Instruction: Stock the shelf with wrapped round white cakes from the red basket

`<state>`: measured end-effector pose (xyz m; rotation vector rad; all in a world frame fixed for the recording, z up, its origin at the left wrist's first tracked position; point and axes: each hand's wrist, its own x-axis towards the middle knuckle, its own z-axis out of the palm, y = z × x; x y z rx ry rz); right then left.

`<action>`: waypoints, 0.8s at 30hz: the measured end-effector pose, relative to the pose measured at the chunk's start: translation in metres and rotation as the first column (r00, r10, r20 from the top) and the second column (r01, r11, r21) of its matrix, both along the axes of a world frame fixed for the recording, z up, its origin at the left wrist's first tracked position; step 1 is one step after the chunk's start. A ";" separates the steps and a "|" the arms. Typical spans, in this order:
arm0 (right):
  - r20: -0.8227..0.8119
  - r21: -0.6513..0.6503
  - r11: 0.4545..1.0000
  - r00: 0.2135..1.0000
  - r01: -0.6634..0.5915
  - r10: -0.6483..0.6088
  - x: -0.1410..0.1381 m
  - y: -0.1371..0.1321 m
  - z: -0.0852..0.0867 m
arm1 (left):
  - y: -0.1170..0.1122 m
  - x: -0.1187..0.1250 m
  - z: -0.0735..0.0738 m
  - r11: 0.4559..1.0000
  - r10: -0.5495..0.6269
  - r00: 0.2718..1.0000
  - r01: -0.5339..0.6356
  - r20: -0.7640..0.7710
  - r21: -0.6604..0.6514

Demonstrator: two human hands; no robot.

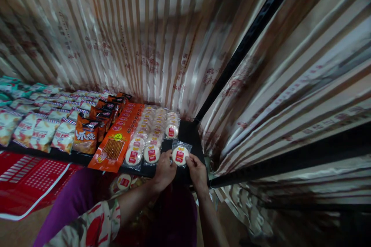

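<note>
Between my two hands is a clear packet of round white rice crackers (179, 156) with a red label, held flat over the black shelf (188, 135). My left hand (165, 170) pinches its left edge, and my right hand (197, 169) grips its right edge with thumb and fingers. Just left of it lie rows of matching rice cracker packets (152, 153), overlapping from front to back. A shorter row of the same packets (172, 130) lies behind the one I hold.
Left of the crackers are a long orange snack packet (116, 142), orange-black snack bags (85, 135) and white snack bags (62, 135). A red basket (31, 185) stands below the shelf at left. Striped sheeting (150, 38) hangs behind, and a black post (232, 61) rises at the right corner.
</note>
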<state>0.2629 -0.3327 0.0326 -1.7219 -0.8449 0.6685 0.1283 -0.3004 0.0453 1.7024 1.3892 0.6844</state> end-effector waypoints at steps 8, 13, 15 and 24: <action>0.007 0.023 1.000 1.000 -0.012 0.012 -0.001 0.035 -0.004 | 0.017 0.006 0.000 1.000 0.025 1.000 -0.025 0.000 0.015; -0.037 0.019 0.999 0.999 -0.033 0.034 -0.001 0.054 -0.011 | 0.024 0.012 0.001 0.999 0.008 0.997 -0.004 0.081 -0.049; -0.036 0.021 0.999 0.998 -0.046 0.047 0.000 0.059 -0.016 | 0.025 0.013 0.000 0.999 -0.002 0.997 0.005 0.079 -0.049; 0.027 -0.035 0.999 0.999 -0.017 0.018 0.002 0.080 -0.025 | 0.033 0.018 -0.002 0.998 -0.020 0.998 0.023 0.060 -0.054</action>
